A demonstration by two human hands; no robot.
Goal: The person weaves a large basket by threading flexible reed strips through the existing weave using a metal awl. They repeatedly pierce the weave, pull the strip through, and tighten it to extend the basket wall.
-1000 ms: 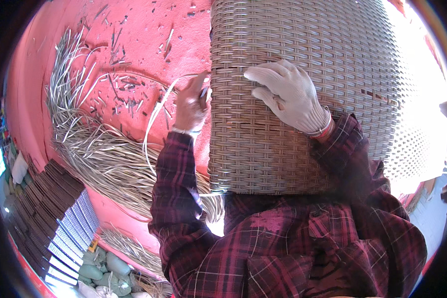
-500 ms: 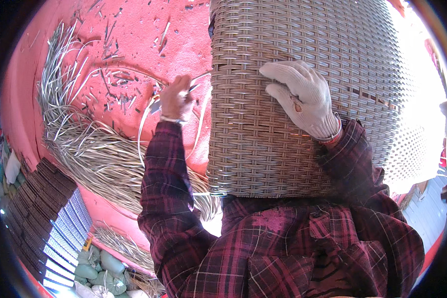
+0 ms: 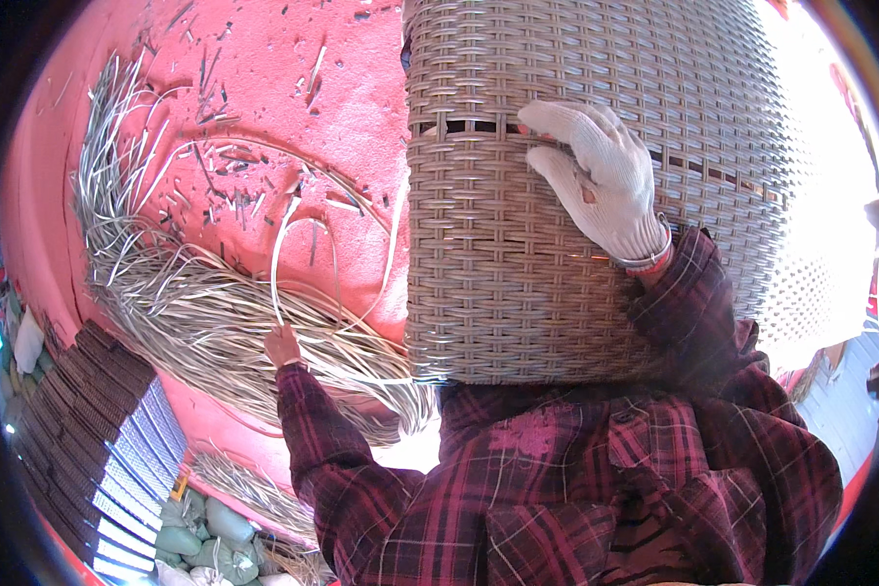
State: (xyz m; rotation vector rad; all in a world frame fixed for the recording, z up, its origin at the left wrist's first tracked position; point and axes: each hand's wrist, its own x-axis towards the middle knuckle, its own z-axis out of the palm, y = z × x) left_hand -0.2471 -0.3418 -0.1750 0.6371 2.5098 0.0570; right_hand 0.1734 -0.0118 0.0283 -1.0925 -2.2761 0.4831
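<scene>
Left hand lower, over strand bundle

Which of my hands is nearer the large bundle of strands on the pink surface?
Left. Your left hand is right at the large bundle of strands; your gloved right hand is farther off, over the woven panel.

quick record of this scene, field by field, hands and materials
left hand: bare, at a pale looped strand, grip unclear
right hand: white-gloved, thumb and fingers apart, over the brown woven panel
weave: dark gap left of the glove
pink surface: holds strand pile, dark scraps
lower left: greenish sacks
</scene>
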